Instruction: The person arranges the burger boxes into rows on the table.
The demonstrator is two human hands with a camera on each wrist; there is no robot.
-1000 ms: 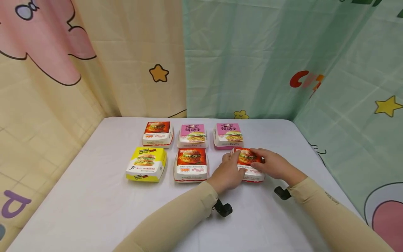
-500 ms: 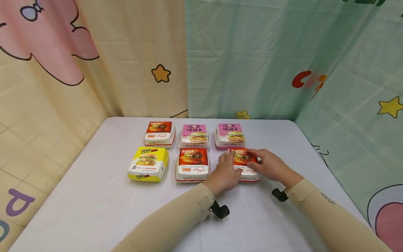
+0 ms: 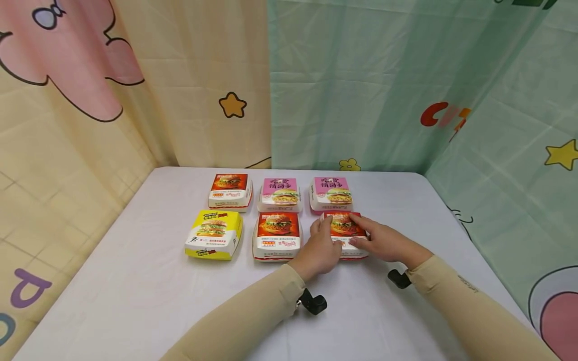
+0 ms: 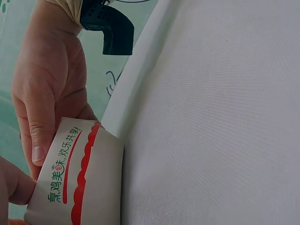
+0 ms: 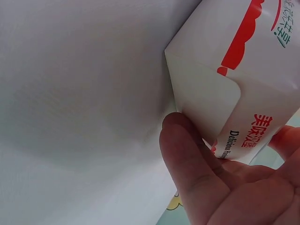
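Note:
A burger box [image 3: 345,226] with a red burger picture and a white front lies flat on the table, at the right end of the near row. My left hand [image 3: 317,253] holds its left side, the thumb toward the front of the lid. On the opposite side, my right hand [image 3: 389,243] grips the box with fingers at the far corner and thumb nearer. The right wrist view shows its fingers against the white side of the box [image 5: 258,98]. In the left wrist view, only a little of my left hand [image 4: 16,180] shows beside the box [image 4: 93,173].
Left of the hands, a second red burger box [image 3: 278,235] and a yellow one [image 3: 214,234] complete the near row. Behind stand another red box [image 3: 230,191] and two pink ones [image 3: 280,194], [image 3: 331,193]. Patterned curtains [image 3: 347,90] surround the white table [image 3: 135,301].
Both hands have shifted the held burger box left, closer to the middle red box. My right thumb has moved slightly toward the near edge. The view has swung slightly left.

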